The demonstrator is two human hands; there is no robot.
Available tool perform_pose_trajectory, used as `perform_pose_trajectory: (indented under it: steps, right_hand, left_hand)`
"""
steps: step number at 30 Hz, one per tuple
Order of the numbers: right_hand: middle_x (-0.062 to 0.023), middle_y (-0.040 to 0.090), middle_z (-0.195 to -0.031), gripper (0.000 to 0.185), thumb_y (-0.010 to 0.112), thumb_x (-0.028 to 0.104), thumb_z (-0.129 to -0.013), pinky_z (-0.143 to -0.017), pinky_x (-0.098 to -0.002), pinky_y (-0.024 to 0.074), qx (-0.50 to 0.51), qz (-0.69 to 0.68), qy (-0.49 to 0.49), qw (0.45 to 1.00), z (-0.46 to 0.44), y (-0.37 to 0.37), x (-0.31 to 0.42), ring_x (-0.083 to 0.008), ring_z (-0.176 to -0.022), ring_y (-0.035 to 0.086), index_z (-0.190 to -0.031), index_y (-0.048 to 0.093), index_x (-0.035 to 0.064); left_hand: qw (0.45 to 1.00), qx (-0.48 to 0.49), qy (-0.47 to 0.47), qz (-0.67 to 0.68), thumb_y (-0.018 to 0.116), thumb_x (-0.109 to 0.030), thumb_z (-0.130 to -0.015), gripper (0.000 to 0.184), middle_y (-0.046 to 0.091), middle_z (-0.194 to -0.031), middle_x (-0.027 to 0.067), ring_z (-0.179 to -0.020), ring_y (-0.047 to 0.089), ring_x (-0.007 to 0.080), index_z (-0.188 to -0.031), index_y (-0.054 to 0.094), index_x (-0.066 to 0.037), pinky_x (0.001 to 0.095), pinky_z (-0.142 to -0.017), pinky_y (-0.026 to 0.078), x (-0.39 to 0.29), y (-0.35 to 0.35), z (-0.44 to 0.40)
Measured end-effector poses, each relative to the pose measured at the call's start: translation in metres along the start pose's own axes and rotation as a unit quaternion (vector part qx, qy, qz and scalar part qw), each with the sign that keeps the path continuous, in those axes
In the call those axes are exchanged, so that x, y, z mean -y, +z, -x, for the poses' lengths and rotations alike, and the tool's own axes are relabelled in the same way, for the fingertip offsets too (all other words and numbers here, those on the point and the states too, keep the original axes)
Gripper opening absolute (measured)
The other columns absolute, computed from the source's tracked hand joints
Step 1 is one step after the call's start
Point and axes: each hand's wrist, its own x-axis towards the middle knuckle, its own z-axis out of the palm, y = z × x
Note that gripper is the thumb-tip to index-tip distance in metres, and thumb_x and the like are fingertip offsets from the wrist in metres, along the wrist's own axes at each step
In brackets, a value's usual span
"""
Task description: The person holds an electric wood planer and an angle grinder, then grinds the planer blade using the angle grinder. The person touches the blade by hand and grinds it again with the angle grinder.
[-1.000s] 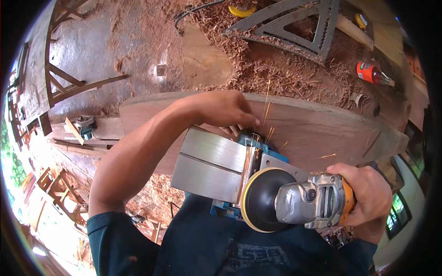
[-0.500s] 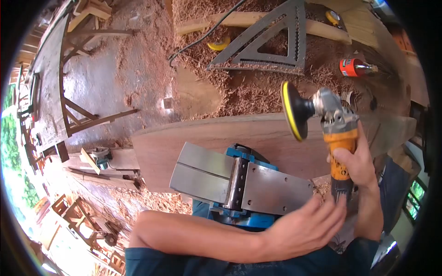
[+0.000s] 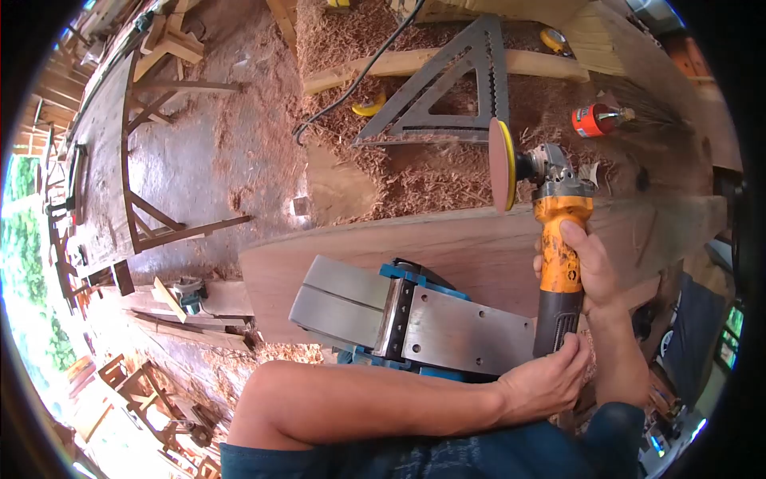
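An orange and black angle grinder (image 3: pixel 560 259) stands nearly upright in front of me, its head at the top. A brown sanding disc (image 3: pixel 500 166) on a yellow-edged pad faces left. My right hand (image 3: pixel 594 267) is wrapped round the orange body, thumb across the front. Lower down, my left hand (image 3: pixel 550 374) has its fingers curled against the black rear end of the tool. Just left of the grinder lies a blue power planer (image 3: pixel 467 329), turned over with its metal sole and cutter drum facing up.
A long wooden board (image 3: pixel 335 247) lies behind the planer. Beyond it, wood shavings (image 3: pixel 431 180) surround a metal triangle square (image 3: pixel 493 72), a red-labelled bottle (image 3: pixel 590 120), a tape measure (image 3: pixel 556 41) and a dark cord (image 3: pixel 359 84). At left stands a wooden bench (image 3: pixel 108 176).
The grinder has turned so the disc's brown face shows, and it has shifted slightly left. My left hand, loosely spread below the tool before, is now closed at its rear end.
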Motion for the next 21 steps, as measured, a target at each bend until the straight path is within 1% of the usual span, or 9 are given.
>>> perform_pose_trajectory:
  steps: [4, 7, 11, 12, 15, 16, 19, 20, 21]
  right_hand:
    - [-0.0117, 0.066, -0.089, 0.041, 0.063, 0.035, -0.096, -0.058, -0.0314, 0.0582, 0.011, -0.058, 0.021, 0.998, 0.001, -0.008, -0.006, -0.0201, -0.069, 0.069, -0.113, 0.054, -0.0012]
    - [-0.013, 0.066, -0.088, 0.046, 0.062, 0.041, -0.095, -0.058, -0.0322, 0.0589, 0.042, -0.096, -0.001, 0.994, 0.0, -0.013, -0.017, -0.0214, -0.07, 0.07, -0.112, 0.055, -0.0013]
    - [-0.0129, 0.065, -0.092, 0.05, 0.063, 0.043, -0.095, -0.065, -0.0335, 0.0598, 0.077, -0.165, 0.008, 0.983, 0.001, -0.021, -0.029, -0.0217, -0.074, 0.068, -0.119, 0.051, 0.0004]
    - [-0.0131, 0.063, -0.095, 0.053, 0.062, 0.043, -0.095, -0.068, -0.0345, 0.0602, 0.096, -0.192, 0.011, 0.977, -0.001, -0.027, -0.037, -0.0222, -0.077, 0.068, -0.123, 0.049, 0.0013]
    - [-0.0128, 0.06, -0.103, 0.063, 0.067, 0.045, -0.092, -0.077, -0.0354, 0.0602, 0.125, -0.264, -0.016, 0.956, 0.004, -0.035, -0.05, -0.0225, -0.089, 0.065, -0.132, 0.043, 0.0021]
    - [-0.013, 0.06, -0.104, 0.065, 0.068, 0.045, -0.091, -0.079, -0.0357, 0.0602, 0.121, -0.282, -0.029, 0.951, 0.005, -0.037, -0.055, -0.0226, -0.09, 0.065, -0.132, 0.043, 0.0021]
    - [-0.0125, 0.058, -0.106, 0.069, 0.072, 0.044, -0.086, -0.083, -0.0361, 0.0558, 0.128, -0.299, -0.084, 0.942, 0.002, -0.051, -0.063, -0.022, -0.094, 0.061, -0.133, 0.042, 0.0027]
    - [-0.0129, 0.058, -0.107, 0.069, 0.072, 0.043, -0.086, -0.084, -0.0357, 0.0544, 0.13, -0.322, -0.102, 0.932, 0.005, -0.05, -0.066, -0.0222, -0.095, 0.06, -0.133, 0.042, 0.0019]
    - [-0.0133, 0.058, -0.108, 0.069, 0.071, 0.042, -0.086, -0.085, -0.0354, 0.0529, 0.133, -0.344, -0.119, 0.922, 0.008, -0.048, -0.067, -0.0224, -0.096, 0.059, -0.133, 0.042, 0.0011]
  left_hand:
    - [0.996, 0.045, 0.073, -0.007, 0.051, -0.033, -0.084, 0.041, 0.069, -0.099, 0.0164, -0.11, 0.059, 0.0365, -0.097, 0.071, 0.001, 0.0478, -0.095, 0.044, 0.005, 0.003, 0.001]
    - [0.995, 0.032, 0.085, -0.028, 0.051, -0.033, -0.085, 0.041, 0.069, -0.098, 0.0161, -0.108, 0.06, 0.0352, -0.095, 0.07, 0.001, 0.0473, -0.095, 0.045, 0.001, 0.002, -0.001]
    - [0.991, 0.102, 0.092, -0.004, 0.055, -0.029, -0.083, 0.035, 0.069, -0.095, 0.0139, -0.104, 0.062, 0.0323, -0.093, 0.071, 0.001, 0.0446, -0.096, 0.043, 0.0, 0.004, -0.003]
    - [0.981, 0.169, 0.064, 0.064, 0.06, -0.029, -0.085, 0.037, 0.065, -0.114, 0.0196, -0.118, 0.056, 0.034, -0.106, 0.067, 0.0, 0.0455, -0.101, 0.041, 0.004, 0.002, -0.005]
    - [0.973, 0.019, -0.11, 0.204, 0.067, -0.032, -0.085, 0.049, 0.047, -0.14, 0.0253, -0.137, 0.041, 0.036, -0.123, 0.058, -0.001, 0.0463, -0.108, 0.038, 0.011, -0.003, 0.005]
    - [0.937, 0.063, -0.2, 0.278, 0.075, -0.033, -0.083, 0.074, 0.026, -0.152, 0.0283, -0.146, 0.024, 0.0399, -0.141, 0.041, -0.003, 0.0489, -0.113, 0.034, 0.007, -0.009, 0.007]
    - [0.809, -0.065, -0.422, 0.404, 0.078, -0.032, -0.082, 0.09, 0.023, -0.152, 0.0301, -0.147, 0.019, 0.0447, -0.148, 0.026, -0.001, 0.0513, -0.112, 0.035, -0.01, -0.002, 0.006]
    - [0.802, -0.059, -0.454, 0.384, 0.077, -0.034, -0.084, 0.098, 0.033, -0.145, 0.0335, -0.142, 0.03, 0.0458, -0.15, 0.016, 0.002, 0.0482, -0.109, 0.039, -0.015, 0.005, 0.007]
    - [0.748, -0.047, -0.48, 0.456, 0.077, -0.034, -0.084, 0.097, 0.037, -0.142, 0.0339, -0.139, 0.036, 0.0451, -0.15, 0.015, 0.003, 0.0464, -0.108, 0.041, -0.016, 0.007, 0.004]
